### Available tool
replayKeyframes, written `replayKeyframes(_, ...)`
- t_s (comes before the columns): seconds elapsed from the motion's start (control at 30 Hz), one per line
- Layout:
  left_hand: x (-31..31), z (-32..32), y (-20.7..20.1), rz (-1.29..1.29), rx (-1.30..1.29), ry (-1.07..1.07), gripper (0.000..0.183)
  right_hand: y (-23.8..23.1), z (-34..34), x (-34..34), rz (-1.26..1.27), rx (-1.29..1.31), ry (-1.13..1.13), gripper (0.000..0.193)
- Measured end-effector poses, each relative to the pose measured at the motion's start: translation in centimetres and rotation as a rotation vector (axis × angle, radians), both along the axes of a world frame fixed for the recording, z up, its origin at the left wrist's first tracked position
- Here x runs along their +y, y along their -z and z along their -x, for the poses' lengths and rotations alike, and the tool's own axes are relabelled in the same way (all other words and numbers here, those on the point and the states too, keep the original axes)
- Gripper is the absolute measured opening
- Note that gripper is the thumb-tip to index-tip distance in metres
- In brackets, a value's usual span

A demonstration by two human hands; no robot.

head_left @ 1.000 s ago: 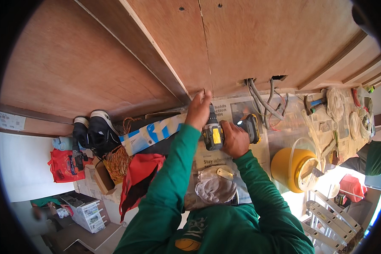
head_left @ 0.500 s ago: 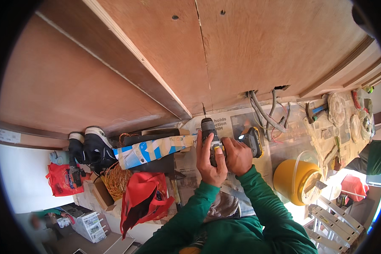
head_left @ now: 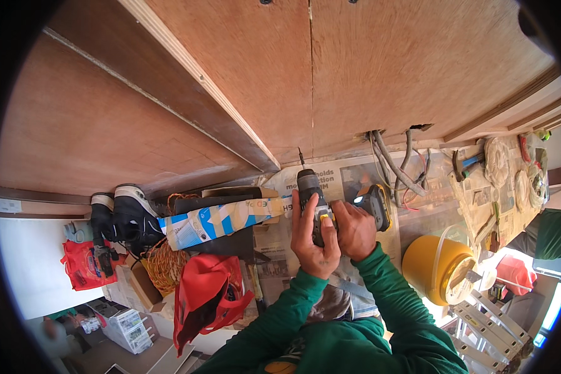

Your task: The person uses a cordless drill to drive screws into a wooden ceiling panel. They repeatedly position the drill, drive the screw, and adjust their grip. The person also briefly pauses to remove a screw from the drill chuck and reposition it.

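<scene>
Both hands gripped the cordless drill [head_left: 321, 202]: the left hand [head_left: 311, 240] wrapped its body, the right hand [head_left: 354, 227] closed on the handle. It looked heavy and rigid, best held by the handle.

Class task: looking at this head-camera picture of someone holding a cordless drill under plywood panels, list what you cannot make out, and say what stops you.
- Black and yellow cordless drill, head view: its grip is hidden by the left hand and right hand.
- Thin drill bit: too small to tell its tip type.
- Grey cables: their upper ends vanish into a panel hole.
- Yellow plastic bucket: contents not visible.
</scene>
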State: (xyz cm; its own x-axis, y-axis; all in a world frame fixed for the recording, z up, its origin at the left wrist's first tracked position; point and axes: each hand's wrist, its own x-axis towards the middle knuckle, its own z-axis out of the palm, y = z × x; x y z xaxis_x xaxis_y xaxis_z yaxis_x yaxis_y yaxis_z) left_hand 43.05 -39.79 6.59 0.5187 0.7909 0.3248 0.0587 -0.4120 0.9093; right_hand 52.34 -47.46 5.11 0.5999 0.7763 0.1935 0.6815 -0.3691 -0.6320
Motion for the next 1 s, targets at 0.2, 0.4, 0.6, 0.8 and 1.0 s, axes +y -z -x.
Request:
replayKeyframes(0.2,0.4,-0.3,0.2,-0.015,0.010,-0.003,0.045,0.0,-0.3,0.5,-0.017,-0.029,0.004,0.029)
replayKeyframes(0.4,0.6,-0.4,0.5,0.043,-0.010,-0.008,0.044,-0.1,-0.6,1.0,0.005,-0.040,0.011,0.029)
replayKeyframes(0.6,0.7,-0.5,0.6,0.071,-0.029,0.002,0.045,-0.3,-0.5,1.0,0.006,-0.057,0.017,0.029)
replayKeyframes(0.8,1.8,-1.4,1.1,0.044,-0.033,-0.007,0.047,0.0,-0.1,1.7,0.084,-0.031,0.080,0.026)
replayKeyframes(1.0,3.2,-1.4,1.0,-0.015,-0.027,0.000,0.054,0.9,-0.7,2.9,0.009,-0.095,0.039,0.032)
